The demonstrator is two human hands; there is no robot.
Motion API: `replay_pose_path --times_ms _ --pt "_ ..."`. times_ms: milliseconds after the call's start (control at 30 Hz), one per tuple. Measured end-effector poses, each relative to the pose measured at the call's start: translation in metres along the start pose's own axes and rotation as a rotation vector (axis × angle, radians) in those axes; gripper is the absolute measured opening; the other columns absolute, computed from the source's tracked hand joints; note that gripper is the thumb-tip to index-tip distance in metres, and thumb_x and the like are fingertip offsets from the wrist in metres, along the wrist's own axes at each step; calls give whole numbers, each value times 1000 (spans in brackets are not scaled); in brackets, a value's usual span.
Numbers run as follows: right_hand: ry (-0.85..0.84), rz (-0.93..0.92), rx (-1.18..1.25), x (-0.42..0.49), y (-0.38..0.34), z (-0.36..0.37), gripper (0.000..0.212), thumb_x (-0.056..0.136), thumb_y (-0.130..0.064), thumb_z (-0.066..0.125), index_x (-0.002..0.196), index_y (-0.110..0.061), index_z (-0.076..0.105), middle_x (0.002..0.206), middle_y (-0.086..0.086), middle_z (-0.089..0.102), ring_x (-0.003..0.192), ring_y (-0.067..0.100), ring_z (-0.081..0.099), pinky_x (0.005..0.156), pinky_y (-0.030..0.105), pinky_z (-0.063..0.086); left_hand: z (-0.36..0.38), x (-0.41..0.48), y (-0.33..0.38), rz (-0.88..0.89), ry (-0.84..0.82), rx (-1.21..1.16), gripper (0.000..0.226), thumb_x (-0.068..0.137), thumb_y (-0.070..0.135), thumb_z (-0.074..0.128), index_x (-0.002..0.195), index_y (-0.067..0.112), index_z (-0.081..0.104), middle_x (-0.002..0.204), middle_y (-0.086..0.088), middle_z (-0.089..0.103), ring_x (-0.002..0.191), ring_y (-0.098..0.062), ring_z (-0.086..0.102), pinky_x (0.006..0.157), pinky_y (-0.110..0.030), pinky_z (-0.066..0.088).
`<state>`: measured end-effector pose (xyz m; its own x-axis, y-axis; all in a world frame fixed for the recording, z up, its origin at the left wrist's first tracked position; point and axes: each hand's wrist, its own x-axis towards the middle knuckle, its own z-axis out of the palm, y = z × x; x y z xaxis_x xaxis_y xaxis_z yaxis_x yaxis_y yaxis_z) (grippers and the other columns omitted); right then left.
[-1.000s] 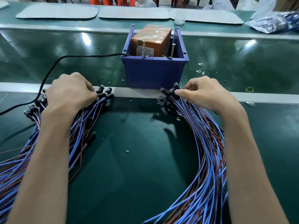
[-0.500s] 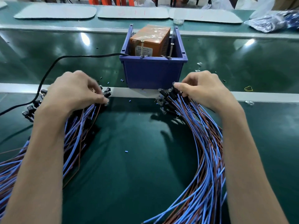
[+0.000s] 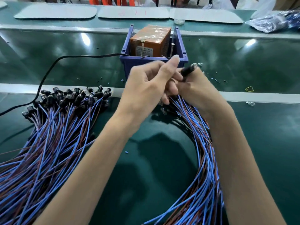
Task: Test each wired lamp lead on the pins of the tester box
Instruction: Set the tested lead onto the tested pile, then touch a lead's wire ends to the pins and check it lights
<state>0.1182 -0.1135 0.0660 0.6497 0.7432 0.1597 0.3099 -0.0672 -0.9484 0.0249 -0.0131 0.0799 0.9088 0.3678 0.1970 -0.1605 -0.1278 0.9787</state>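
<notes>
An orange tester box [image 3: 151, 41] sits in a blue bin [image 3: 180, 44], with two upright screw pins [image 3: 142, 49] [image 3: 171, 50] at the bin's front rim. My right hand [image 3: 199, 91] pinches one black lamp holder [image 3: 188, 71] of a lead, raised just right of the bin's front. My left hand [image 3: 146, 83] is up against it, thumb straight, fingers curled by the lead's wires; whether they grip is hidden. A pile of blue and brown leads [image 3: 65, 114] lies on the left. A curved bundle of leads [image 3: 204, 159] lies under my right wrist.
A black power cable [image 3: 48, 70] runs from the bin off to the left. A yellow rubber band [image 3: 249, 89] and small loose bits lie right of the bin. White mats [image 3: 55, 13] and a plastic bag [image 3: 272, 21] are at the back.
My left hand left the left pile and moved to the centre beside my right hand. My right hand lifted one lamp lead up from the right bundle toward the bin.
</notes>
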Motion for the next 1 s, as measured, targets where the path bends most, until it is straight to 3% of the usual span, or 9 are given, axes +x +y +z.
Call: replay_pose_path --times_ms 100,200,367,433,500,633,767,900,1000 --pt "205 -29 41 2 1 -6 24 96 -14 57 73 -13 64 71 11 71 64 12 62 62 26 52 8 2 -2 -392 -179 -3 58 98 54 30 79 17 70 70 -1 73 44 -9 54 45 -17 35" --pt "322 -20 112 2 -1 -9 38 102 -30 43 73 -14 63 75 1 74 71 10 67 70 21 52 10 5 -5 -653 -120 -218 57 96 57 27 106 12 61 93 -2 75 61 -7 65 45 -16 39" --pt "536 15 370 3 -6 -16 46 104 -36 32 66 -17 48 63 -2 70 76 17 70 78 29 56 -2 6 -9 -634 258 -753 46 102 33 30 131 2 49 95 -3 69 69 -8 62 43 -13 40" --pt "602 29 539 2 -8 -19 45 104 -34 33 65 -16 44 53 -2 60 62 18 64 68 28 55 -6 8 -11 -587 393 -809 43 103 26 28 130 2 52 88 1 65 66 -5 58 41 -12 38" --pt "662 37 703 2 -7 -23 45 105 -32 34 63 -16 39 44 -4 40 42 14 43 53 23 47 -9 9 -12 -548 489 -820 41 104 22 28 131 4 54 85 3 64 62 -4 56 40 -12 35" --pt "726 108 689 1 -5 -31 45 105 -31 34 62 -18 39 44 -9 24 38 6 17 37 19 19 -8 10 -14 -483 579 -812 31 106 24 30 113 13 58 77 7 67 55 -3 53 41 -12 37" --pt "730 182 451 -2 0 -35 40 100 -23 46 62 -15 52 45 -9 30 37 4 20 35 18 16 0 10 -14 -404 397 -621 29 104 22 37 93 15 63 61 11 68 42 2 48 44 -11 41" --pt "482 230 128 -3 3 -29 23 90 -24 65 69 -15 70 57 -6 49 39 1 28 36 13 20 8 6 -19 -334 74 -247 17 99 19 49 89 16 62 66 8 72 41 2 44 46 -7 38" --pt "293 278 101 -1 3 -18 19 86 -27 70 71 -16 74 60 -8 64 42 1 34 38 12 26 10 5 -24 -361 5 -182 11 95 20 57 86 15 56 68 4 73 39 2 41 46 -7 39"
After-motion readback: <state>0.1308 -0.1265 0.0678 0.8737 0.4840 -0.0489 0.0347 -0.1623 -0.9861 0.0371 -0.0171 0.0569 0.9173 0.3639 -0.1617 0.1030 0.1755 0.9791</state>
